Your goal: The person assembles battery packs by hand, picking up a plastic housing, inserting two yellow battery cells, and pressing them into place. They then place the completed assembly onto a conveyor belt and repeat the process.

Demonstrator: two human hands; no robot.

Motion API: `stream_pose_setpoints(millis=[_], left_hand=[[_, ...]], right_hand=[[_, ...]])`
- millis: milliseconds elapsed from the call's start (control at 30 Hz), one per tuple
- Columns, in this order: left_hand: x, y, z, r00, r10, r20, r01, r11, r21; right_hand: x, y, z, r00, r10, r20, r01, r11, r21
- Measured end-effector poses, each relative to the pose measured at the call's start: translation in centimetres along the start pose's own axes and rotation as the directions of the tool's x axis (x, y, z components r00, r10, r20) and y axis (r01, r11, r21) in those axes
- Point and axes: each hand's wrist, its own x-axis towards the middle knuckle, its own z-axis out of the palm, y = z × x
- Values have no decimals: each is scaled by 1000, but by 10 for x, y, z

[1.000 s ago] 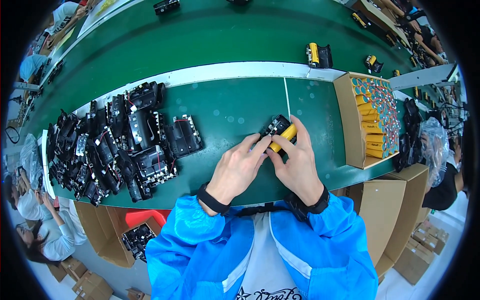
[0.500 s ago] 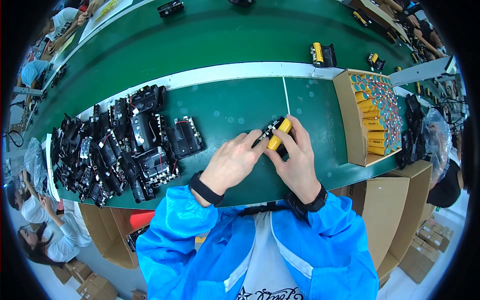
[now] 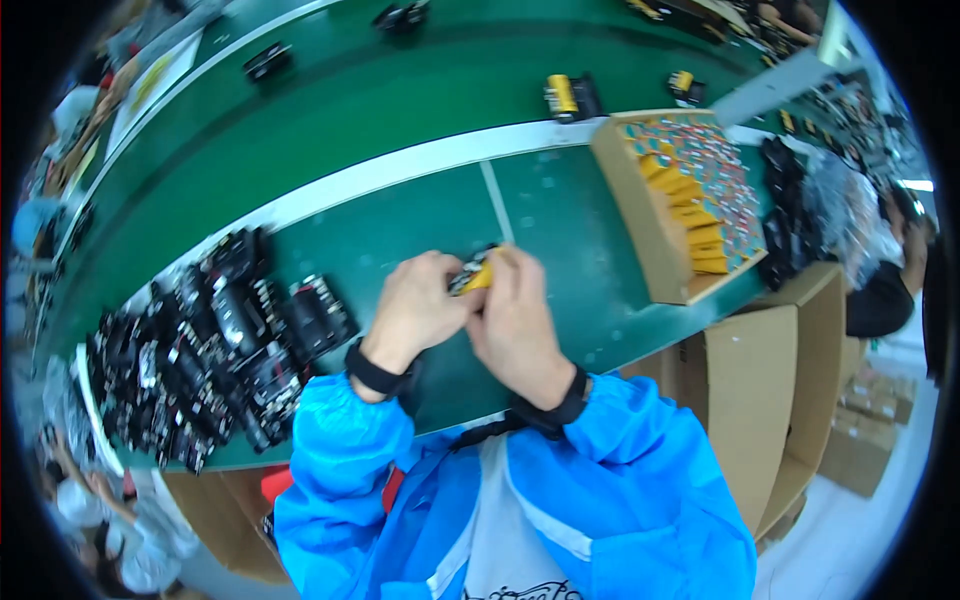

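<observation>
My left hand (image 3: 415, 305) and my right hand (image 3: 522, 330) meet over the green worktop, fingers closed round one small assembly. It is a yellow cylindrical battery (image 3: 478, 277) set against a black plastic housing (image 3: 489, 251) with a pale-edged circuit board. The left fingers grip the housing side; the right fingers and thumb press round the battery. Much of the assembly is hidden behind the fingers, and motion blurs both hands. Left of my hands lies a heap of black housings (image 3: 190, 360) with boards and wires, one housing (image 3: 320, 316) at its near-hand edge.
A cardboard box (image 3: 640, 225) of yellow batteries with red wires stands to the right. Beyond the white rail (image 3: 370, 180), a green belt (image 3: 330, 110) carries a housing with a battery (image 3: 572, 97) and several others. Open cartons (image 3: 755, 400) flank me below the table. Other people sit around.
The view has swung, shifting the scene. My hands have drawn closer together round the battery and housing, and the fingers now cover more of the battery.
</observation>
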Motion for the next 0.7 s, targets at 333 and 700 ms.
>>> stream_pose_setpoints(millis=[333, 700], left_hand=[[6, 11, -1, 992, -91, 91, 93, 996, -15], [122, 23, -54, 975, -221, 17, 218, 969, 112]], right_hand=[[38, 39, -105, 995, -10, -97, 14, 999, 39], [100, 181, -181, 979, 122, -164, -171, 930, -325]])
